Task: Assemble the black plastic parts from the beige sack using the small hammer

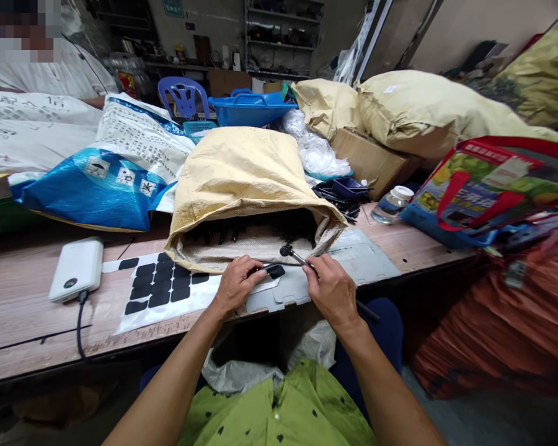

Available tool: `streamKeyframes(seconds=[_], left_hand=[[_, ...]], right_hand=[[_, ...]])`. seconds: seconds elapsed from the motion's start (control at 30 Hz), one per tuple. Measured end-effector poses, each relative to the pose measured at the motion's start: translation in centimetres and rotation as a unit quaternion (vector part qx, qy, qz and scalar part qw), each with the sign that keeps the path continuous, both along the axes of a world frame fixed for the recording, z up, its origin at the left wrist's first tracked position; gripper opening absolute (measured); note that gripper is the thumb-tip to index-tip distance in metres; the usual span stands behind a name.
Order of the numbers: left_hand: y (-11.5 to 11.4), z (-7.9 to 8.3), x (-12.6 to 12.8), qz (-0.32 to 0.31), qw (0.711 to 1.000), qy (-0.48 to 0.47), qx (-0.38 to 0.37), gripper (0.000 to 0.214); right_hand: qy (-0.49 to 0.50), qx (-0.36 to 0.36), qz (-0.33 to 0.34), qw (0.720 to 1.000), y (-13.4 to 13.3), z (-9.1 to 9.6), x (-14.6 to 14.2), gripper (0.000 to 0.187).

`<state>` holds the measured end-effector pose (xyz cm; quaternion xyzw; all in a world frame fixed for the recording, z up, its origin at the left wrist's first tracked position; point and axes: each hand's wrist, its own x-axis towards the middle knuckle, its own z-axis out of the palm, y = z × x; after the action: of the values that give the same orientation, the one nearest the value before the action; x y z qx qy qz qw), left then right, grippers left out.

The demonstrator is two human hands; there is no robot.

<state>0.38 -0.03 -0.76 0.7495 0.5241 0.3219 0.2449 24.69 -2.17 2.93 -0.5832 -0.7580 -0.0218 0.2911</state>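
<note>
My left hand (239,282) is closed on a small black piece (275,271), with a flat rounded end sticking out to the right past the fingertips. My right hand (332,288) grips a slim metal rod (298,256) with a round black head (286,249); a dark handle-like end shows below the palm. Both hands are at the table's front edge, before the open mouth of a yellow woven sack (242,167) with dark pieces inside. Left of my left hand lies a white sheet (128,319) bearing rows of black rounded stickers (160,288).
A white power bank (77,269) with a cable lies on the table (18,322) at left. Blue-and-white sacks (121,167) stand behind it. To the right are a clear jar (391,205), a colourful shopping bag (488,186) and a red-brown sack (506,316). Another person is at far left.
</note>
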Motion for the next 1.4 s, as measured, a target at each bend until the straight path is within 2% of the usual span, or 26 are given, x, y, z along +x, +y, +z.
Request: streamKeyframes(seconds=[0.13, 0.23, 0.3, 0.4, 0.5, 0.6, 0.67, 0.87, 1.03, 1.2, 1.4], left_hand=[[0.0, 0.0, -0.2, -0.015, 1.0, 0.005, 0.003, 0.026], [0.0, -0.1, -0.2, -0.021, 1.0, 0.017, 0.006, 0.029], [0.0, -0.2, -0.2, -0.024, 0.999, 0.024, 0.006, 0.03], [0.0, -0.3, -0.2, -0.028, 0.999, 0.035, 0.001, 0.03], [-0.1, -0.4, -0.2, -0.029, 0.999, 0.034, -0.003, 0.029], [-0.3, -0.3, -0.2, -0.026, 0.999, 0.03, 0.002, 0.03], [-0.3, -0.2, -0.1, -0.028, 0.999, 0.026, 0.007, 0.029], [-0.2, -0.6, 0.0, -0.017, 0.999, 0.04, 0.027, 0.034], [-0.5, -0.8, 0.0, 0.004, 0.995, 0.078, 0.062, 0.034], [-0.9, -0.3, 0.1, 0.007, 0.989, 0.12, 0.091, 0.032], [-0.9, -0.5, 0.1, 0.007, 0.99, 0.112, 0.088, 0.032]], right_hand=[[-0.048, -0.008, -0.024, 0.999, 1.8, -1.4, 1.4, 0.012], [-0.014, -0.002, -0.014, 1.0, 1.9, -1.4, 0.9, 0.015], [0.051, -0.006, 0.042, 0.998, 1.6, -0.9, -0.1, 0.022], [0.14, -0.073, 0.181, 0.971, 1.4, -0.3, -2.0, 0.037], [0.161, -0.111, 0.236, 0.952, 1.9, -0.7, -3.5, 0.034], [0.176, -0.099, 0.248, 0.948, 2.6, -1.8, -4.3, 0.017], [0.172, -0.091, 0.253, 0.948, 2.9, -2.3, -4.6, 0.013], [0.041, -0.089, 0.231, 0.968, 3.0, -2.1, -5.1, 0.013], [-0.024, -0.069, 0.241, 0.968, 3.1, -2.0, -5.5, 0.015], [0.005, -0.043, 0.251, 0.967, 3.0, -2.8, -5.7, 0.016], [0.058, -0.044, 0.264, 0.962, 3.2, -3.3, -5.7, 0.021]])
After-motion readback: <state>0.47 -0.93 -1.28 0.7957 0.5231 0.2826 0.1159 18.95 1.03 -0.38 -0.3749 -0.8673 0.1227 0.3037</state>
